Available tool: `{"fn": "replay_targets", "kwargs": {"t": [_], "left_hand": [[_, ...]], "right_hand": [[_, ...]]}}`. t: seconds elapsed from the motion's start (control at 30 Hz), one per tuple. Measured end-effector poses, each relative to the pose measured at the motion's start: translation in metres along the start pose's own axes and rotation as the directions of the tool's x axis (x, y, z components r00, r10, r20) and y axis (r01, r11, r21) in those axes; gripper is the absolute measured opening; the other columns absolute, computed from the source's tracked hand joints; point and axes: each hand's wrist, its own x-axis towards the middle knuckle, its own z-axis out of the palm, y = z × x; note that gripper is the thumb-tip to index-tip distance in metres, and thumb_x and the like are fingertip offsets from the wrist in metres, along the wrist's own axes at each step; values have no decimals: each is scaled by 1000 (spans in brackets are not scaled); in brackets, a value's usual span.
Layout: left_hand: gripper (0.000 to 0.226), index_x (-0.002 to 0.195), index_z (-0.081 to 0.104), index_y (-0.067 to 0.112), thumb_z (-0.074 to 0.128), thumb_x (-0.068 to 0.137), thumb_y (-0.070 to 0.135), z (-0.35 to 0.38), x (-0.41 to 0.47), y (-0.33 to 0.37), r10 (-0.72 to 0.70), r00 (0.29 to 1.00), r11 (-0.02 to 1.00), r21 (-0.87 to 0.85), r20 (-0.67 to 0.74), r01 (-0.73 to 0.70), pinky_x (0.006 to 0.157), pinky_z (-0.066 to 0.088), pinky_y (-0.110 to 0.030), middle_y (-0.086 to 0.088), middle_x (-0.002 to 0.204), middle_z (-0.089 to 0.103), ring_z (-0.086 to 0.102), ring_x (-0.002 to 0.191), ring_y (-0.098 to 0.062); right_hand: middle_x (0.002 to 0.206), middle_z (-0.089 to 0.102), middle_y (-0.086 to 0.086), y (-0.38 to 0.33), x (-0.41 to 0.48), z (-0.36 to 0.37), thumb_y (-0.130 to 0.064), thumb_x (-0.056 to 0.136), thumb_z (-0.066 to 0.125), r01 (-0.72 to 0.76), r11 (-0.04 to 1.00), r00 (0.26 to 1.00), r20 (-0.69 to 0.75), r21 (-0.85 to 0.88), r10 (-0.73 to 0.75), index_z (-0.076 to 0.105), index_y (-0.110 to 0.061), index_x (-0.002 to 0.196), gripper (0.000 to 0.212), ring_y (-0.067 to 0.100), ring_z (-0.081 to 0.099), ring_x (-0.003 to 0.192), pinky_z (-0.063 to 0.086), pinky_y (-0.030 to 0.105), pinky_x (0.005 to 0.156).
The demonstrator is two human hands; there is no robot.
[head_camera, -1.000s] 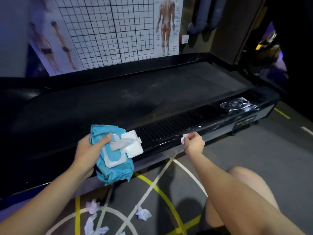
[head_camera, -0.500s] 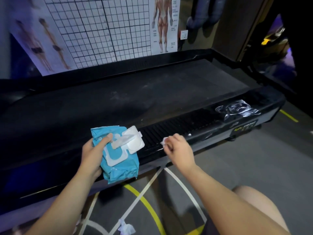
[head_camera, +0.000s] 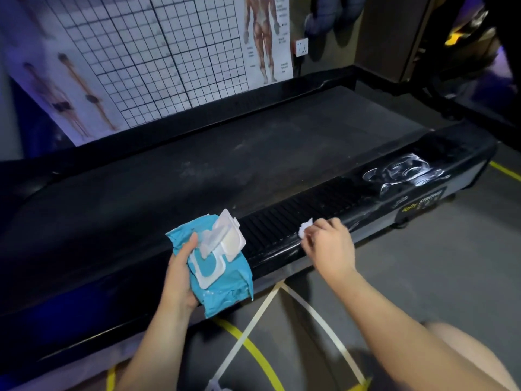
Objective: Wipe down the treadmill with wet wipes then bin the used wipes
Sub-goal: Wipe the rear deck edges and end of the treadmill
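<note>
Pinching wipe [head_camera: 305,229] on treadmill [head_camera: 253,170], R hand [head_camera: 329,246], nr "STRONG" label [head_camera: 423,202]

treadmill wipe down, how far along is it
Done: little that shows; a pale scrap, seemingly a used wipe, lies on the floor. In hand: the right hand presses a wipe on the ribbed side rail while the left hand holds the open wipes pack. Left: the belt looks dusty, and no bin is in view, so binning is not yet done.
</note>
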Motion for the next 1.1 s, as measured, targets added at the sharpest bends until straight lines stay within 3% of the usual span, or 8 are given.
{"fn": "replay_targets", "kwargs": {"t": [0.17, 0.33, 0.43, 0.57, 0.73, 0.93, 1.03, 1.1], "left_hand": [[58, 140, 63, 13, 77, 87, 33, 2, -3, -4, 49, 995, 996, 81, -91, -42, 90, 60, -55, -17, 127, 74, 72, 113, -40], [27, 123, 69, 16, 73, 97, 23, 14, -12, 22, 129, 982, 974, 206, -137, -99, 89, 60, -50, -10, 114, 79, 77, 103, -31], [21, 116, 72, 14, 75, 96, 18, 34, -8, 46, 224, 964, 938, 301, -140, -174, 82, 62, -43, -11, 109, 80, 79, 97, -28], [13, 104, 75, 15, 77, 92, 9, 94, 13, 77, 318, 948, 820, 493, 29, -290, 83, 64, -40, -10, 102, 80, 77, 93, -25], [39, 96, 79, 18, 86, 61, 32, 162, 20, 112, 329, 929, 684, 635, 171, -359, 92, 63, -52, -6, 96, 82, 79, 94, -28], [11, 92, 74, 17, 81, 86, 11, 157, 0, 134, 385, 922, 750, 565, 47, -343, 83, 66, -46, -12, 97, 80, 79, 83, -25], [11, 88, 73, 18, 81, 86, 11, 142, -4, 142, 382, 924, 755, 575, 4, -315, 84, 65, -48, -11, 94, 79, 78, 82, -27], [11, 89, 74, 17, 83, 83, 15, 135, -11, 150, 388, 922, 729, 609, 9, -313, 85, 65, -49, -9, 94, 79, 79, 82, -26]], "right_hand": [[84, 68, 0, 5, 10, -10, -23, 80, 75, -187, 980, 982, 5, -67, 188, 78, -21, 78, 4, 29, 53, 84, 47, 39, 77], [102, 66, 3, 8, 25, -18, -24, 87, 67, -329, 934, 934, 194, 139, 300, 77, -11, 91, 17, 25, 50, 102, 45, 36, 79], [91, 65, 5, 16, 33, -33, -26, 90, 61, -457, 823, 890, 162, 337, 427, 70, -8, 89, 19, 27, 58, 93, 45, 33, 69], [79, 70, 8, 21, 45, -52, -33, 96, 55, -604, 650, 780, 173, 462, 602, 66, -12, 87, 26, 29, 64, 78, 53, 35, 70], [82, 71, 9, 10, 50, -69, -30, 98, 56, -673, 586, 734, 314, 452, 602, 70, -10, 87, 26, 27, 64, 79, 49, 31, 70], [87, 73, 2, -15, 50, -88, -38, 96, 57, -700, 528, 706, 350, 481, 616, 71, -21, 84, 25, 20, 66, 79, 48, 27, 68], [87, 73, 1, -36, 47, -94, -40, 96, 56, -681, 586, 730, 346, 440, 589, 70, -23, 88, 23, 21, 67, 83, 54, 31, 76], [86, 72, 0, -49, 41, -98, -40, 98, 54, -663, 637, 749, 341, 393, 568, 68, -23, 94, 22, 21, 66, 83, 50, 29, 73]]}}
